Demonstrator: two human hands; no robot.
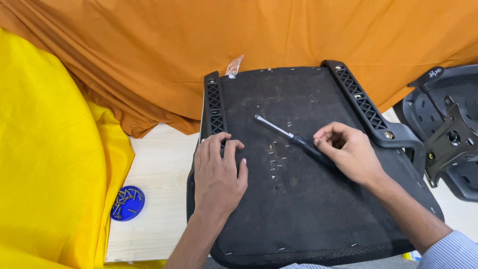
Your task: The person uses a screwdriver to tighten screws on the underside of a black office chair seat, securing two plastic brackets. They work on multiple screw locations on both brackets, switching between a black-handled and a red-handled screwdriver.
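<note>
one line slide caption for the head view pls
Left hand flat on an upturned black fabric-covered chair seat, right hand beside a black-handled screwdriver.

A pale wooden table top (159, 169) carries an upturned black fabric-covered chair seat (308, 209) at the right. Near left lies a small round blue lid (128, 202) filled with screws. Orange cloth (199, 45) drapes the far side, yellow cloth (50, 149) the left.
</note>
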